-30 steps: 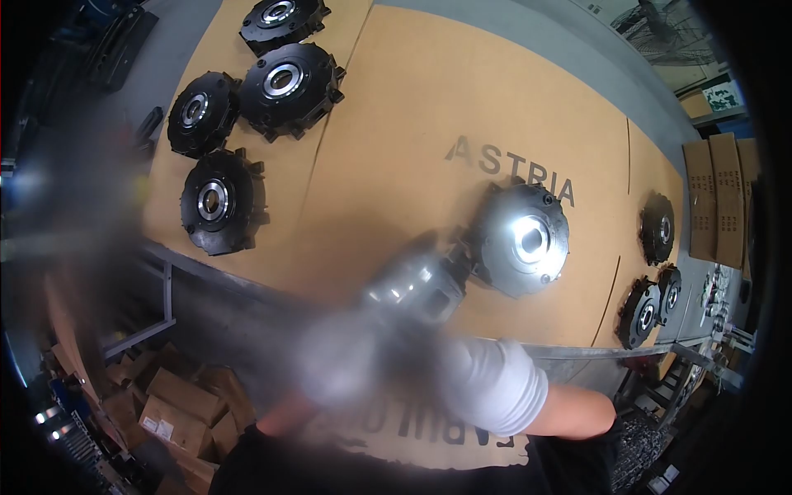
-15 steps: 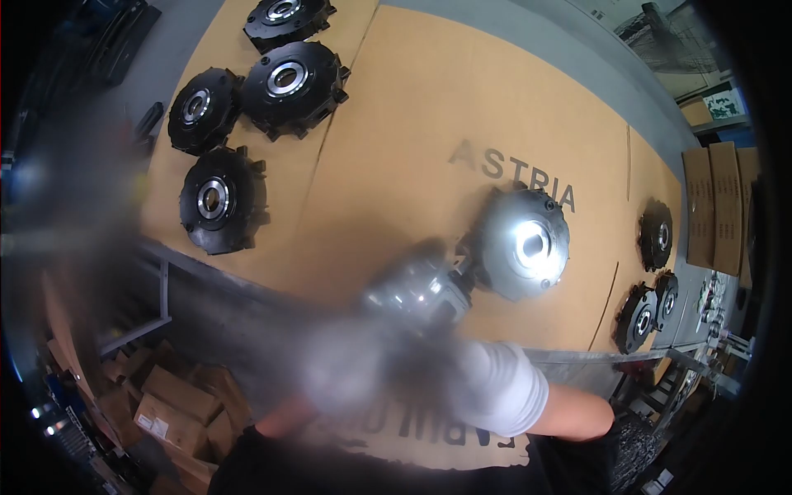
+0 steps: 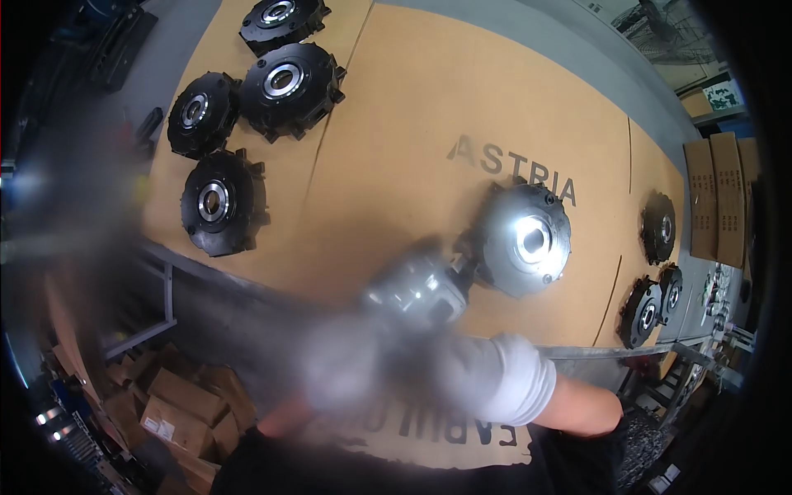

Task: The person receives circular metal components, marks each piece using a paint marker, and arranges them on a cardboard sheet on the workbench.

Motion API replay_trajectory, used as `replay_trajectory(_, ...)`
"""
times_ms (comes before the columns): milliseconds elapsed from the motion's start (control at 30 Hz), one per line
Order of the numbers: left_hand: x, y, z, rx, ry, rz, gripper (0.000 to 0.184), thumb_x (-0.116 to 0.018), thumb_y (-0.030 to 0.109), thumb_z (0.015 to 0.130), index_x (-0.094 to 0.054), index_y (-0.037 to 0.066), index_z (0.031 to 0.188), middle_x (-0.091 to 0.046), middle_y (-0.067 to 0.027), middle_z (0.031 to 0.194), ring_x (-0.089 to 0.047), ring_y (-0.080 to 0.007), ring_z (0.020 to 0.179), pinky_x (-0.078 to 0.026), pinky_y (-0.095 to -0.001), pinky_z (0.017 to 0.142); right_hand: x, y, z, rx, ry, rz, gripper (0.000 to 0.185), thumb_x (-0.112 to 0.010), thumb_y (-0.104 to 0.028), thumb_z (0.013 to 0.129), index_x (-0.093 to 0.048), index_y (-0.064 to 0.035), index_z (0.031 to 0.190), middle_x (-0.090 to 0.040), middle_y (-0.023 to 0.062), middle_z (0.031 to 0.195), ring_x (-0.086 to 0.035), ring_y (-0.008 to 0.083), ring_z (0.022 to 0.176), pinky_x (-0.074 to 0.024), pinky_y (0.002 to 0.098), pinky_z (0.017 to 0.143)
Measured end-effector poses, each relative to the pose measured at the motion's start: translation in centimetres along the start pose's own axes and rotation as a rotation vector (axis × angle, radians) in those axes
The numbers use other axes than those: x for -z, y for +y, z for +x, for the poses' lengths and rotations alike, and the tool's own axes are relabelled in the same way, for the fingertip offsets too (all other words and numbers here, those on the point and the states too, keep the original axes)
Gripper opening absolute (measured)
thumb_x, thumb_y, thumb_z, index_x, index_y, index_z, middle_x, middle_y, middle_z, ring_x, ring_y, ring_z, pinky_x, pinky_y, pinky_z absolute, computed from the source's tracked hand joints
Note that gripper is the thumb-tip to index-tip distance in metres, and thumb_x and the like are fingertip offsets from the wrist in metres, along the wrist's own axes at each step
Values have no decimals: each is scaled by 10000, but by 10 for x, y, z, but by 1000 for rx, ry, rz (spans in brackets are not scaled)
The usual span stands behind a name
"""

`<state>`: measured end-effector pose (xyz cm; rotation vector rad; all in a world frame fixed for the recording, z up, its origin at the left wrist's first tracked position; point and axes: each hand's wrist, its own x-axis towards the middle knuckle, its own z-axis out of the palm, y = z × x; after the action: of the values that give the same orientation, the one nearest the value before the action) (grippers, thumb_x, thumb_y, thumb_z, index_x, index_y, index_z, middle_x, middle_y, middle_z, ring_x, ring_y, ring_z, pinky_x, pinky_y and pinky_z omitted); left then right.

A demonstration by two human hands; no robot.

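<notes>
Your left hand [image 3: 342, 363] and your right hand [image 3: 474, 375], both with white covering, are blurred near the grey object [image 3: 419, 289]; whether the fingers are apart or clamped on it, I cannot tell. This grey object is at twelve o'clock from your hands. The brightly lit toothed disc [image 3: 499, 256] is on the brown worktop [image 3: 412, 107], between one and two o'clock. Four black discs [image 3: 262, 97] are at eleven o'clock.
</notes>
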<state>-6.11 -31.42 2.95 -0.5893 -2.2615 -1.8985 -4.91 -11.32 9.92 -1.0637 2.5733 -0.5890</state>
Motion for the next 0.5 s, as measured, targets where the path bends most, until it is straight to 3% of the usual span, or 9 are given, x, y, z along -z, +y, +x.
replay_trajectory(133,2,3,-1,140,22,2,210,-503,10,779,-573,-34,971,-559,-108,693,-498,-146,548,-400,-241,502,-16,3,-18,191,-17,276,503,-633,-158,545,-453,43,969,-471,58,640,-520,178,500,-407,289,370)
replay_trajectory(267,5,5,0,203,27,23,210,-516,46,777,-579,-57,949,-562,-114,705,-499,-152,568,-398,-248,520,25,2,-14,63,41,350,460,-624,-158,544,-477,-3,952,-469,27,611,-504,179,476,-379,303,363)
replay_trajectory(333,7,6,0,218,52,46,223,-530,85,778,-587,-72,925,-561,-115,710,-494,-157,568,-393,-251,519,26,0,-21,-109,84,188,278,-609,-116,568,-509,-47,819,-468,23,570,-500,201,465,-378,318,382)
replay_trajectory(367,8,5,-1,219,50,55,223,-530,85,778,-587,-72,925,-561,-115,710,-494,-157,568,-393,-251,519,22,1,-25,-105,88,194,278,-609,-116,568,-509,-47,819,-468,23,570,-500,201,465,-378,318,382)
replay_trajectory(433,9,4,-2,226,61,33,237,-544,116,786,-589,-73,922,-566,-115,727,-498,-154,591,-396,-251,539,9,5,-36,-282,442,148,272,-599,-46,607,-535,-68,870,-534,53,664,-497,246,476,-391,341,449)
replay_trajectory(500,9,4,-2,267,76,25,242,-549,129,792,-589,-73,920,-571,-116,742,-506,-152,610,-400,-248,558,-5,13,-49,-309,441,106,282,-601,-28,604,-519,-49,874,-531,67,657,-498,259,478,-389,341,444)
